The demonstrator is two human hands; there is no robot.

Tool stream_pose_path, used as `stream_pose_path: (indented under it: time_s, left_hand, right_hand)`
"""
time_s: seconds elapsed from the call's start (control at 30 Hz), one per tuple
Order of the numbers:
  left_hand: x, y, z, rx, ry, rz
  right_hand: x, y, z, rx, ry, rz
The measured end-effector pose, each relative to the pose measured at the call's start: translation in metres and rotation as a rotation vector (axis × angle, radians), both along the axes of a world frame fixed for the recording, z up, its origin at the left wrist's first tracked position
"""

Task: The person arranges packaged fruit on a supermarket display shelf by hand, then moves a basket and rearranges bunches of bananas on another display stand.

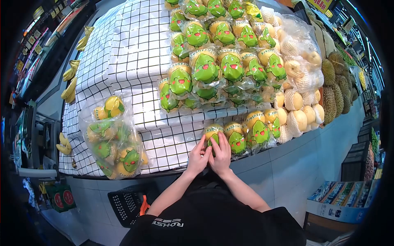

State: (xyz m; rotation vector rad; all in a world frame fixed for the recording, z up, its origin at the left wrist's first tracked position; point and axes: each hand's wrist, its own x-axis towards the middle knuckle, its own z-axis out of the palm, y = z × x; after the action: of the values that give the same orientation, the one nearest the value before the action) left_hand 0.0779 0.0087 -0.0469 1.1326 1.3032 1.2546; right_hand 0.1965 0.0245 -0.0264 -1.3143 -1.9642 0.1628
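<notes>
A round yellow fruit in a clear bag (211, 129), printed "FreshFruit" with a green cartoon, sits at the front left end of the lowest row. My left hand (198, 158) curves around its left side. From the right, my right hand (221, 156) lies against the same fruit, fingers pointing forward over it. The thumbs come close together in front, and the lower part of the fruit is hidden by my hands. Touching distance to the right is another bagged fruit (237, 139), with a larger one (258, 130) beyond it.
Bagged fruits (207, 67) are stacked behind on a white checked cloth (135, 53). A large clear bag of fruits (113, 137) lies at left. Foam-netted pale fruits (299, 119) and durians (334, 90) stand right. A black basket (128, 205) is below the table edge.
</notes>
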Motion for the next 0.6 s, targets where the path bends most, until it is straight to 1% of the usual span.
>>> stream_pose_path:
  time_s: [0.33,0.43,0.6]
  left_hand:
    - [0.0001,-0.0007,0.0008,-0.044,-0.065,-0.004]
    - [-0.0002,0.0005,-0.0003,-0.010,-0.025,-0.002]
    - [-0.0004,0.0006,0.0053,-0.035,-0.033,-0.003]
  right_hand:
    - [-0.0011,-0.0012,0.0030,-0.026,0.027,0.002]
    - [0.0001,-0.0005,0.0016,-0.017,-0.010,0.003]
    - [-0.0004,0.0004,0.0012,-0.017,-0.009,0.007]
